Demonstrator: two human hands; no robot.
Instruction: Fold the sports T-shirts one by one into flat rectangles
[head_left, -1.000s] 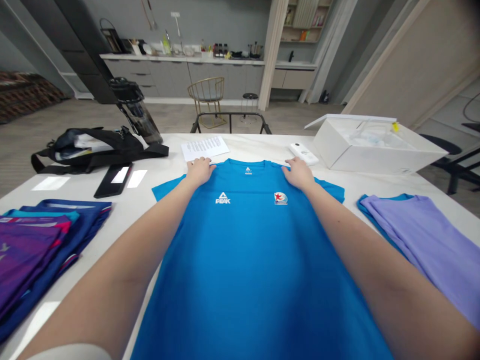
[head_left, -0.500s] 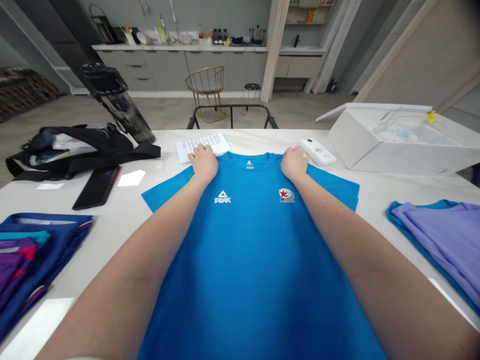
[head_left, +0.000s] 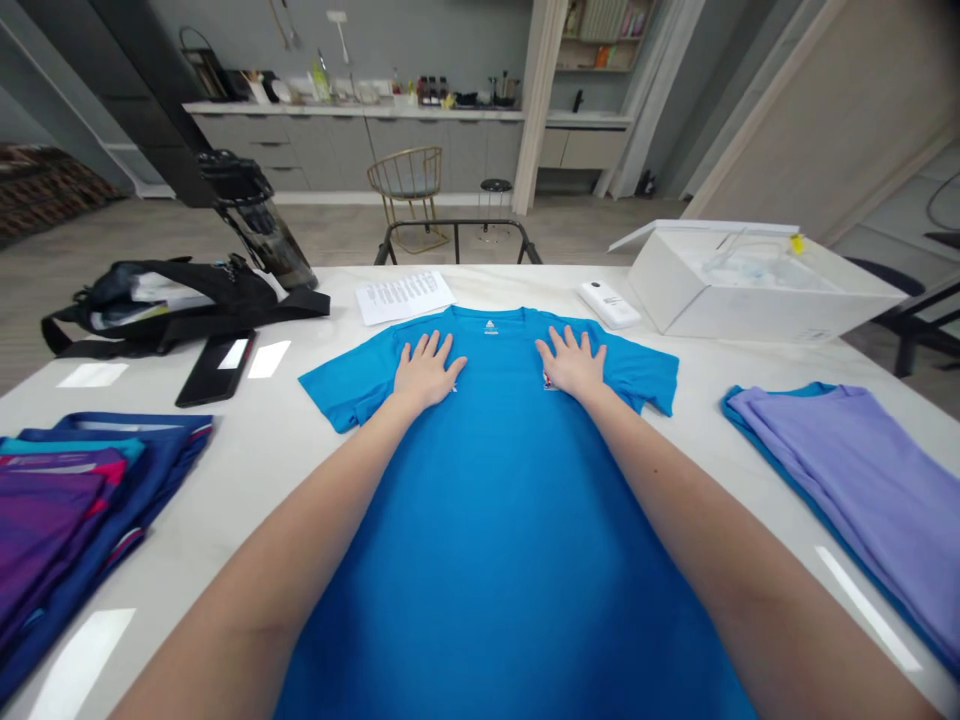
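Note:
A blue T-shirt [head_left: 495, 500] lies spread out on the white table, its collar at the far end and its sleeves out to both sides. My left hand [head_left: 426, 372] rests flat on the left of the chest with fingers spread, mostly covering the logo there. On the other side of the chest, my right hand [head_left: 574, 362] also lies flat, fingers apart, over most of a small red emblem. Neither hand grips the cloth. The lower part of the shirt runs out of view between my forearms.
Folded dark blue and purple clothes [head_left: 150, 450] lie left; a folded lilac garment [head_left: 847, 450] lies right. Beyond the shirt are a printed sheet [head_left: 405, 296], a white device [head_left: 609, 304] and an open white box [head_left: 750, 300]. A phone [head_left: 214, 370], black bag [head_left: 187, 300] and bottle [head_left: 270, 240] stand far left.
Both hands have let go of the shirt's shoulders and slid down toward me onto the chest, fingers now spread. The logos have become mostly covered. My view has shifted slightly.

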